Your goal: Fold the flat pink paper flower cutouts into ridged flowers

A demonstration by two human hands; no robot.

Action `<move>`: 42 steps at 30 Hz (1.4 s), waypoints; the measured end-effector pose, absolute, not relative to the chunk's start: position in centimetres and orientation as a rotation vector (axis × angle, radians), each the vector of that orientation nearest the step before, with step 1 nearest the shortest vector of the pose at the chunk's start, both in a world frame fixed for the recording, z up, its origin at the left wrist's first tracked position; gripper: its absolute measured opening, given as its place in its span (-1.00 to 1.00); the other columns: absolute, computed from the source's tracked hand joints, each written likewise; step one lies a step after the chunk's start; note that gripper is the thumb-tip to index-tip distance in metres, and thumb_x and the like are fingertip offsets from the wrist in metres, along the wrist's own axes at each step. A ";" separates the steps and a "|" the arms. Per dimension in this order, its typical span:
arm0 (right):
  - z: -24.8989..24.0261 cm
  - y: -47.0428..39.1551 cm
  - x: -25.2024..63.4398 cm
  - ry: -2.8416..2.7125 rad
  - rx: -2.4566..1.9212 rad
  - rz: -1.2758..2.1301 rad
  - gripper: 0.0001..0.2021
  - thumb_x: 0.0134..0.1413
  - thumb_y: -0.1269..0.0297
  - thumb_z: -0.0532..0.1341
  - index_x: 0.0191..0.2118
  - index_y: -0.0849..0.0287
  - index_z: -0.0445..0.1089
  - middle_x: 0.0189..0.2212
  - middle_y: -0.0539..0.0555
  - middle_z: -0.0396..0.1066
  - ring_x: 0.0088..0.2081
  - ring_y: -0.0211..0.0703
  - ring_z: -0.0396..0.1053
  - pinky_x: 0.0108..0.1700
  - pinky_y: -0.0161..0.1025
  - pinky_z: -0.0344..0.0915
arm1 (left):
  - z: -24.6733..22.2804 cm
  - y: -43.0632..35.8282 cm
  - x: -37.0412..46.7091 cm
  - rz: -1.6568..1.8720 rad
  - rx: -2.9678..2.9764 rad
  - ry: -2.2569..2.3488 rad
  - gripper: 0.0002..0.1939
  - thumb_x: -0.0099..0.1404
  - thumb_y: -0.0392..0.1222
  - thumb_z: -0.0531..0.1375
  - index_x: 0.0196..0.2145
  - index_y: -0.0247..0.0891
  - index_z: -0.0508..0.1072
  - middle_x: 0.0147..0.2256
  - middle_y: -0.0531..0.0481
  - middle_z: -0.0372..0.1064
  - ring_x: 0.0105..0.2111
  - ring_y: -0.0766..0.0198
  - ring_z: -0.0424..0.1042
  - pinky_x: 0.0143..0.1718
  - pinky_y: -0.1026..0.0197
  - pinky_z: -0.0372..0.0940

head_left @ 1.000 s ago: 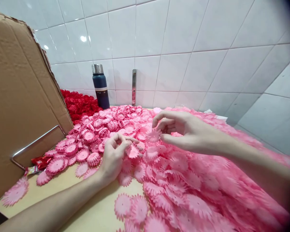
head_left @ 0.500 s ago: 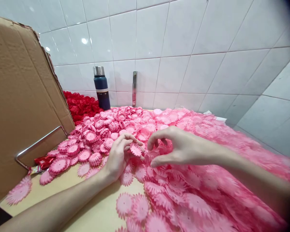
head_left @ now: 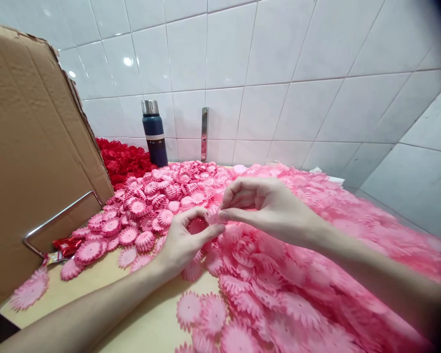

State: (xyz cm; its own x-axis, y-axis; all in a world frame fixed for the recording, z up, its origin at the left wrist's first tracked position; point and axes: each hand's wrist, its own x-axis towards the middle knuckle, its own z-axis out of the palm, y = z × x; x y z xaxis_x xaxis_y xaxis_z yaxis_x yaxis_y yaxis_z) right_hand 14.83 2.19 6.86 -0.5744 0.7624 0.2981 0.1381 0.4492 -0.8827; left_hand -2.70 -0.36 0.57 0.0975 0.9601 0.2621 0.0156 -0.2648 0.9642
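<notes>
Pink, thin and scallop-edged, the small disc was pinched at its right edge between the thumb and forefinger of the right hand, whose other fingers curled in. It was held above the pile between both hands, its broad face turned roughly toward the viewer; being round and slightly blurred, it showed no clear long axis. The left hand held its thumb and forefinger apart in an open curve at the disc's lower left; whether they touched it could not be told.

Beyond the fingers spread a heap of pink fringed discs, flat and layered toward the right, cupped and ridged toward the left. Smooth yellowish tabletop showed at the near left. Farther out were crinkled red pieces, a dark blue bottle with a metal cap, creased cardboard and glossy white tiles.
</notes>
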 end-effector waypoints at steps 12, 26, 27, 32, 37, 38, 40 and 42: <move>6.9 1.6 14.5 -2.160 -0.860 1.089 -0.69 -0.05 0.36 0.31 -0.12 0.17 0.33 -0.28 0.06 0.48 -0.25 -0.18 0.47 -0.20 -0.22 0.45 | 0.0 0.0 -3.2 1.328 1.528 1.048 -0.52 0.23 0.07 0.15 -0.68 -0.31 0.27 -0.65 0.11 0.07 -0.61 0.41 0.05 -0.54 0.29 0.01; 6.7 2.9 15.0 -2.089 -0.988 0.834 -0.88 0.09 0.31 0.15 -0.37 0.19 0.42 -0.40 0.05 0.47 -0.38 -0.22 0.41 -0.35 -0.27 0.34 | 0.2 -0.4 -2.9 1.228 1.606 1.013 -0.64 0.11 -0.10 0.30 -0.69 -0.32 0.31 -0.63 0.09 0.23 -0.58 0.40 0.19 -0.49 0.31 0.12; 6.7 3.1 15.2 -2.021 -1.007 0.813 -0.89 0.08 0.32 0.16 -0.37 0.19 0.42 -0.39 0.05 0.48 -0.36 -0.21 0.43 -0.34 -0.27 0.36 | 0.2 -0.4 -2.9 1.235 1.612 1.019 -0.63 0.11 -0.10 0.29 -0.70 -0.31 0.31 -0.64 0.09 0.23 -0.58 0.40 0.19 -0.49 0.31 0.13; 6.9 3.9 16.1 -1.880 -1.069 0.945 -0.89 -0.01 0.32 0.24 -0.31 0.18 0.38 -0.43 0.08 0.50 -0.38 -0.14 0.47 -0.35 -0.24 0.40 | 0.3 -0.3 -2.7 1.251 1.623 1.112 -0.69 0.14 -0.07 0.28 -0.62 -0.30 0.39 -0.58 0.05 0.34 -0.53 0.35 0.29 -0.43 0.29 0.20; 6.9 3.5 16.2 -1.907 -1.030 0.937 -0.71 -0.14 0.25 0.33 -0.23 0.18 0.35 -0.41 0.10 0.50 -0.36 -0.10 0.48 -0.38 -0.22 0.40 | 0.7 -0.4 -2.7 1.266 1.665 1.178 -0.80 0.13 -0.08 0.29 -0.39 -0.29 0.51 -0.40 -0.03 0.46 -0.36 0.23 0.40 -0.27 0.23 0.27; 6.8 3.5 16.1 -1.916 -1.008 0.925 -0.71 -0.13 0.23 0.33 -0.24 0.19 0.35 -0.43 0.09 0.49 -0.38 -0.11 0.47 -0.39 -0.23 0.39 | 0.7 -0.5 -2.8 1.274 1.660 1.190 -0.79 0.14 -0.09 0.28 -0.33 -0.28 0.52 -0.35 -0.05 0.47 -0.31 0.21 0.41 -0.22 0.21 0.27; 6.7 3.4 16.0 -1.937 -0.973 0.892 -0.73 -0.09 0.20 0.31 -0.24 0.18 0.35 -0.47 0.06 0.48 -0.43 -0.17 0.44 -0.44 -0.26 0.34 | 0.8 -0.5 -2.9 1.277 1.628 1.179 -0.77 0.19 -0.14 0.23 -0.21 -0.27 0.52 -0.23 -0.10 0.47 -0.18 0.16 0.40 -0.09 0.18 0.24; 6.6 3.4 16.0 -1.961 -0.966 0.835 -0.74 -0.04 0.16 0.30 -0.24 0.17 0.34 -0.54 0.00 0.44 -0.52 -0.23 0.37 -0.51 -0.29 0.26 | 0.7 -0.6 -3.0 1.275 1.594 1.087 -0.70 0.22 -0.27 0.15 -0.07 -0.24 0.45 -0.14 -0.10 0.43 -0.09 0.15 0.36 -0.05 0.16 0.23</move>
